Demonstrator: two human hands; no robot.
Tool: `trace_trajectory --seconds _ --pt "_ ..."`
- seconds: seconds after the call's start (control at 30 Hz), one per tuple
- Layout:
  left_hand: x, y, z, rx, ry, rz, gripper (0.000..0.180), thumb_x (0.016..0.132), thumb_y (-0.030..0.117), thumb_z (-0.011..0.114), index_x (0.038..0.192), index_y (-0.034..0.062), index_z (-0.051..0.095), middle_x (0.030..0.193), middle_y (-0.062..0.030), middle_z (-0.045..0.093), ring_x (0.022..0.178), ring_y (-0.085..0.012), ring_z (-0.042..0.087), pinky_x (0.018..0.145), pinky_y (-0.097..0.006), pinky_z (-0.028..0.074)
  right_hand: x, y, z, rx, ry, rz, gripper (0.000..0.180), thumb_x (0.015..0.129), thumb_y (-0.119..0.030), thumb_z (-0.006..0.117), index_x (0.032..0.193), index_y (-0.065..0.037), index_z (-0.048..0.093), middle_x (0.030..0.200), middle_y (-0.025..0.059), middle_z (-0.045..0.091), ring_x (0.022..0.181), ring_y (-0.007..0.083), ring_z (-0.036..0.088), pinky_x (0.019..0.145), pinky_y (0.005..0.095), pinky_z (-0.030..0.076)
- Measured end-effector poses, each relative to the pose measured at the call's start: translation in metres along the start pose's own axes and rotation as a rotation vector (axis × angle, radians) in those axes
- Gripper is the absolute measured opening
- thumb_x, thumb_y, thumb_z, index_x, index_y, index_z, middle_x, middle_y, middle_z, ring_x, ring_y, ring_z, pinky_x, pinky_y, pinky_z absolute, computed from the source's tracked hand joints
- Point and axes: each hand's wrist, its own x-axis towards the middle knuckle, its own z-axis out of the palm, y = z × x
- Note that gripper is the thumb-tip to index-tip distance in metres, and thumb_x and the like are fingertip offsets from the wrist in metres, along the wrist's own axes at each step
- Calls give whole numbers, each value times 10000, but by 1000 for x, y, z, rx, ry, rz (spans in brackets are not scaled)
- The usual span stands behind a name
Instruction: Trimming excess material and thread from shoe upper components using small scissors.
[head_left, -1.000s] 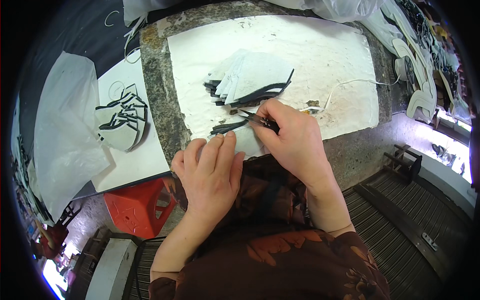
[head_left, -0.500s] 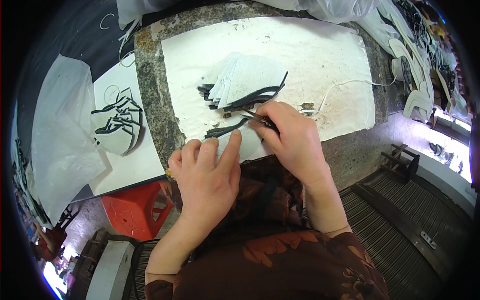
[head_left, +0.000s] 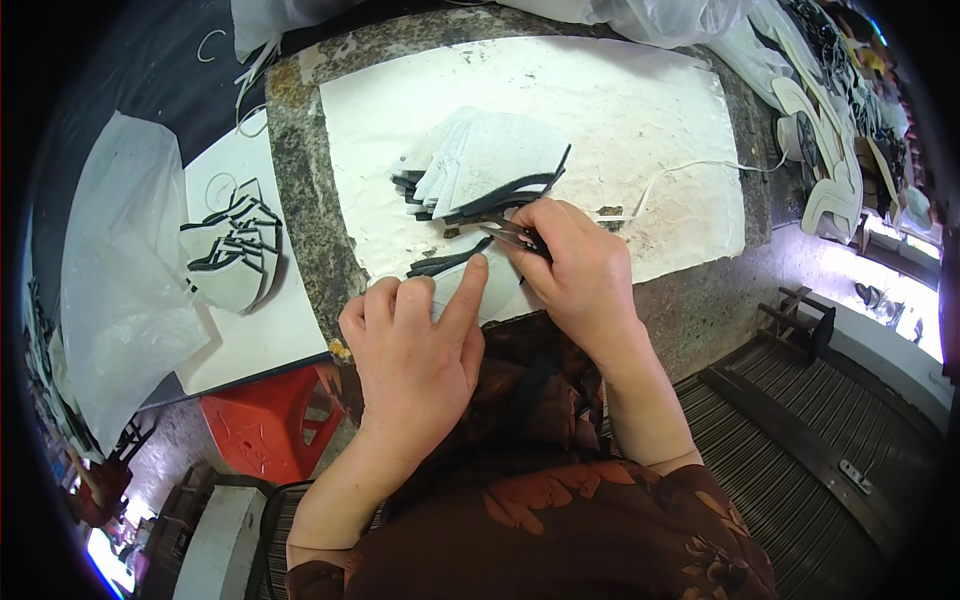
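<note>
My right hand [head_left: 583,262] is closed round a pair of small dark scissors [head_left: 513,236], their two narrow blades pointing left. Under the blade tips lies a white fabric piece with a black-bound edge [head_left: 503,278]. My left hand [head_left: 418,340] rests on that piece with its fingers spread, the index finger [head_left: 478,266] pressing close to the black edge. Part of the piece is hidden beneath the palm. Just beyond both hands sits a fanned stack of similar white pieces [head_left: 505,160] with black edges.
White paper [head_left: 640,110] covers the worn table. A white strip [head_left: 690,168] runs to a spool [head_left: 793,136] at right. Left are more black-edged pieces [head_left: 235,258], a clear plastic bag [head_left: 135,260] and a red stool [head_left: 255,425]. Pale cut shapes [head_left: 838,200] lie at far right.
Both hands stay at nearly the same spot. The scissor blades have shifted slightly, and the left index fingertip sits a little higher along the black edge. The whole view has moved a touch.
</note>
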Motion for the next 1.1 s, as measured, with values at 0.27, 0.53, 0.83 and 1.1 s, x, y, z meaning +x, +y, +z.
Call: trace_trajectory --seconds 0.27,0.53,0.83,1.1 --pt "-2 -3 3 -104 26 -48 529 896 169 743 1416 133 651 1206 -110 559 1095 -320 523 969 -449 387 1 -6 1 -12 29 50 199 840 -109 777 994 -42 669 879 126 695 789 324 694 677 392 544" --pt "-6 -10 16 -250 177 0 513 836 115 803 1323 92 644 1263 -114 585 1118 -327 543 971 -444 391 -4 6 -21 447 -126 103 271 879 -187 811 1079 -24 728 934 116 717 806 261 684 728 345 543" --pt "7 -4 -21 -402 68 -59 319 824 133 823 1117 131 698 961 -26 661 1003 -265 589 908 -416 384 -9 -1 -39 640 -365 167 155 851 -67 811 980 -11 748 870 3 670 782 68 589 693 243 462" --pt "17 -13 -26 -849 -249 -182 117 927 145 758 972 41 731 802 -49 655 760 -190 615 695 -320 460 -16 -11 -37 717 -474 341 140 889 -92 779 999 -18 735 941 -10 682 810 44 573 717 230 459"
